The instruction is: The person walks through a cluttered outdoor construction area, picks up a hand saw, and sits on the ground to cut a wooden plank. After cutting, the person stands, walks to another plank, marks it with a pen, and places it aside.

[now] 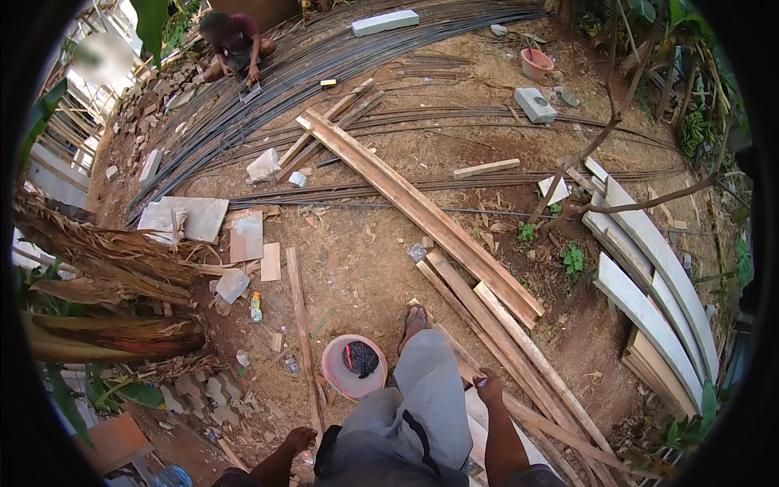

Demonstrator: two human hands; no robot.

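My left hand (300, 439) hangs low beside my left hip, its fingers curled in and nothing visible in them. My right hand (488, 387) is closed beside my right thigh; a small bluish spot shows at its fingertips, too small to name. Between my left hand and my foot (414, 321) stands a pale pink bucket (331, 355). A dark heap (362, 359) lies in it, with a red and a blue slender piece on top. Long wooden boards (487, 321) lie to the right of my legs, close to my right hand.
A person (233, 49) crouches at the far left by long steel bars (284, 101). A long timber (422, 213) crosses the ground ahead. White curved planks (649, 316) and a thin branch (604, 130) are on the right. Dry banana trunks (114, 337) lean in from the left.
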